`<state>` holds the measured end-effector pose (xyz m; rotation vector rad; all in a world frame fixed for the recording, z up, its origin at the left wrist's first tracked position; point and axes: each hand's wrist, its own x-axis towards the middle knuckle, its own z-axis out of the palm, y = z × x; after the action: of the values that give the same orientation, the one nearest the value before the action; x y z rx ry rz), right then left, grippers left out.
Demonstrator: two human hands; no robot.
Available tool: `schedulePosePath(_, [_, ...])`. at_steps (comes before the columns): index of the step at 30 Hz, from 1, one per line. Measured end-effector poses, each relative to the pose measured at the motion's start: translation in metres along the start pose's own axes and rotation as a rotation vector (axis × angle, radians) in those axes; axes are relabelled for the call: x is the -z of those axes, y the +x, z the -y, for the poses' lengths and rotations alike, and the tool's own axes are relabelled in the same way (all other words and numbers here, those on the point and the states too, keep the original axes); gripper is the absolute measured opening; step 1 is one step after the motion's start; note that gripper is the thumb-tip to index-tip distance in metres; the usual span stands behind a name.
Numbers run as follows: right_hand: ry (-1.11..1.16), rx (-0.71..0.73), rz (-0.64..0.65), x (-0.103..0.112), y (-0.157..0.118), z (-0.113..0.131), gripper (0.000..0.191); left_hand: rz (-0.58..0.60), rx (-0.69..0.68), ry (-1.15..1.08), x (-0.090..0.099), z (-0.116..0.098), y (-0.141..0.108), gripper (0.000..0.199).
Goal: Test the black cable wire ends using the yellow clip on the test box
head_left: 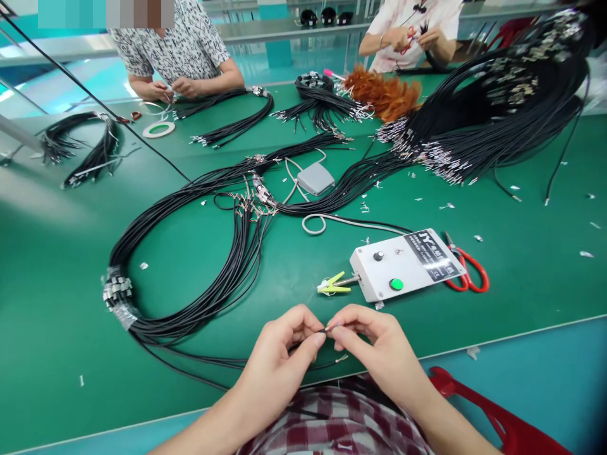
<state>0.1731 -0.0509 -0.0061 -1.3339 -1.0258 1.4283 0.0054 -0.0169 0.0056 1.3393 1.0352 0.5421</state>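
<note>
Near the table's front edge my left hand (289,354) pinches a thin black cable close to its end. My right hand (367,335) is closed on the cable's tip, its fingertips nearly touching those of the left. Below them another cable end with bared wires (341,359) lies by the edge. A large looped bundle of black cables (190,322) spreads to the left, bound with clear film around metal connectors (117,289). Just beyond my hands stands a white control box (408,265) with a green button and a yellow-green clip (334,284) at its left end.
Red-handled cutters (469,268) lie right of the box. A grey pedal (315,179) and more cable bundles (474,139) are farther back. Two people work across the green table (57,328); one holds red scissors (408,39). A red stool (493,411) stands at lower right.
</note>
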Motion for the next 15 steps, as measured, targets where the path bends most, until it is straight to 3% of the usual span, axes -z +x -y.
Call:
schedulePosePath(3, [0.231,-0.157,0.096,-0.001,0.005,-0.002,0.021,-0.011,0.001,-0.052,-0.001,0.002,-0.002,0.010])
schedulePosePath(6, [0.342,-0.225,0.100,-0.003,0.007,-0.005,0.026,0.012,-0.073,-0.035,-0.003,0.001,-0.002,0.009])
schedulePosePath(9, [0.329,-0.247,0.082,-0.004,0.008,-0.007,0.031,0.055,-0.121,-0.082,-0.010,-0.003,0.004,0.009])
schedulePosePath(15, [0.192,-0.212,0.098,0.000,0.006,-0.005,0.031,-0.052,-0.028,-0.320,-0.018,0.003,0.014,0.014])
